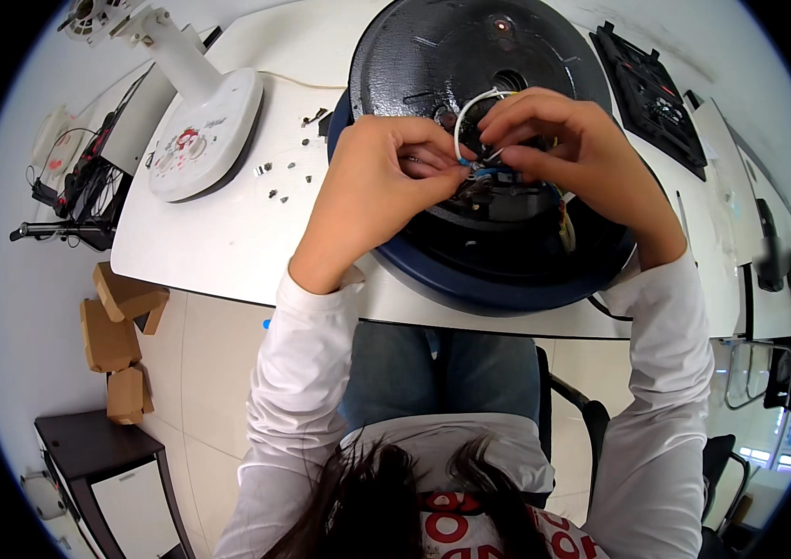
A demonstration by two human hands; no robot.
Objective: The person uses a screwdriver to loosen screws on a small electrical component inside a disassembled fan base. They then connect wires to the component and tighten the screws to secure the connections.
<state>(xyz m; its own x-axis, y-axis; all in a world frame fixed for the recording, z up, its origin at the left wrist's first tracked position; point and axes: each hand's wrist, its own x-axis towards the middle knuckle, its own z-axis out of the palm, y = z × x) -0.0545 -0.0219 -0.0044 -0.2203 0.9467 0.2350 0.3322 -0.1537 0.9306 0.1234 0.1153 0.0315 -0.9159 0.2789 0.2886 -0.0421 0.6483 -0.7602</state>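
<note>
A round black appliance part (395, 70) with wiring inside sits in a dark blue round shell (470, 300) on the white table. My left hand (381, 177) is closed, thumb and fingertips pinching near the blue end of a white wire (460, 121) that loops up between my hands. Facing it, my right hand (577, 149) is closed in a pinch over the same wiring. What its fingertips hold is too small and partly hidden. Yellow and white wires (566, 228) hang beside my right wrist. Small metal terminals and dark parts lie under the fingertips.
Several small metal parts (272, 194) lie loose left of the appliance. A white stand with a broad base (204, 140) is at the far left of the table (200, 252). A black tool case (647, 93) lies open at the right. Cardboard boxes (108, 335) are lower left.
</note>
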